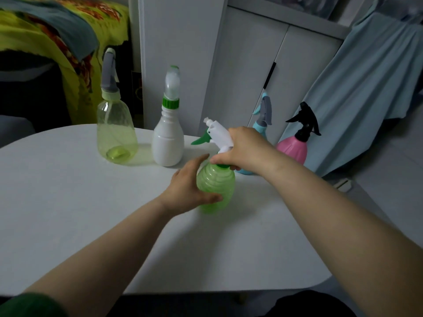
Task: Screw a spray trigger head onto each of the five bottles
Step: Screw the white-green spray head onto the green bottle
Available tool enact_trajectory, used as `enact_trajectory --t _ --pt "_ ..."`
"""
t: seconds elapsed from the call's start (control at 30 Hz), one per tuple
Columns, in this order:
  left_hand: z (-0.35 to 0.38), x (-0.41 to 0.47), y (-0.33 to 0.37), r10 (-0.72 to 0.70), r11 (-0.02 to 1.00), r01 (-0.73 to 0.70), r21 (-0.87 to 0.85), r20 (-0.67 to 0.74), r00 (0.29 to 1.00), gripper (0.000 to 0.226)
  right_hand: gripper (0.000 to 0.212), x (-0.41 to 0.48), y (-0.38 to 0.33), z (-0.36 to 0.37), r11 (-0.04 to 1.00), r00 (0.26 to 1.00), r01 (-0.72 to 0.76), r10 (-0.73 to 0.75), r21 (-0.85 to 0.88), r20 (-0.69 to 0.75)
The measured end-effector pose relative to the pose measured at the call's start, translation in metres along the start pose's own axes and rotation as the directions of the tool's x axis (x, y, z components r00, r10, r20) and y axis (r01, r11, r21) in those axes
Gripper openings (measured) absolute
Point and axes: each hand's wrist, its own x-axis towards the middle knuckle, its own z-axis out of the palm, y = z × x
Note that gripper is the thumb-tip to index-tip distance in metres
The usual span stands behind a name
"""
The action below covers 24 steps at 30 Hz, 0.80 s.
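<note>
A: From the head view, the left hand (191,188) is wrapping around the belly of the green ribbed bottle (216,187), fingers clamped on it, pinning it to the white table (91,202).

B: And the right hand (242,148) is closing over the white trigger head (217,133) at the collar, right on top of that bottle.

A: To my eye this is the twisting step. Doing it well means keeping the bottle from spinning with the left hand, holding the head square to the neck so the threads are not crossing, and turning only from the collar.

B: Whether it is fully seated, I cannot tell; the fingers are hiding the neck.

A: Beyond the left hand, the yellow-green bottle (116,131) and the white bottle (168,140) are standing upright, each wearing a head.

B: Just behind the right hand, the blue bottle (261,126) is peeking out, and the pink bottle (294,149) is sitting to its right, both capped too.
</note>
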Motion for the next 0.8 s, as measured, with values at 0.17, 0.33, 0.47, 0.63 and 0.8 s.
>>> enact_trajectory --t 0.17,0.33,0.47,0.63,0.8 --pt "0.002 0.0 -0.008 -0.011 0.998 0.012 -0.062 0.007 1.0 0.084 0.038 -0.002 0.011 0.003 0.992 0.999 -0.031 0.026 0.123 0.041" --pt "0.003 0.002 -0.011 -0.008 0.998 0.009 -0.059 0.018 1.0 0.089 0.082 -0.019 0.046 0.004 0.764 0.973 -0.176 0.039 0.62 0.228" --pt "0.004 0.002 -0.014 -0.001 0.998 0.001 -0.068 0.004 1.0 0.082 0.07 -0.031 0.06 0.026 0.566 0.988 -0.13 0.003 0.814 0.156" --pt "0.006 0.001 -0.015 -0.002 0.997 0.002 -0.081 -0.004 1.0 0.084 0.036 -0.024 0.045 0.049 0.399 0.998 0.028 0.039 0.916 -0.047" --pt "0.008 -0.001 -0.011 -0.008 0.996 0.007 -0.084 -0.012 1.0 0.088 0.038 -0.021 0.042 0.052 0.48 0.99 0.078 0.065 0.874 -0.124"
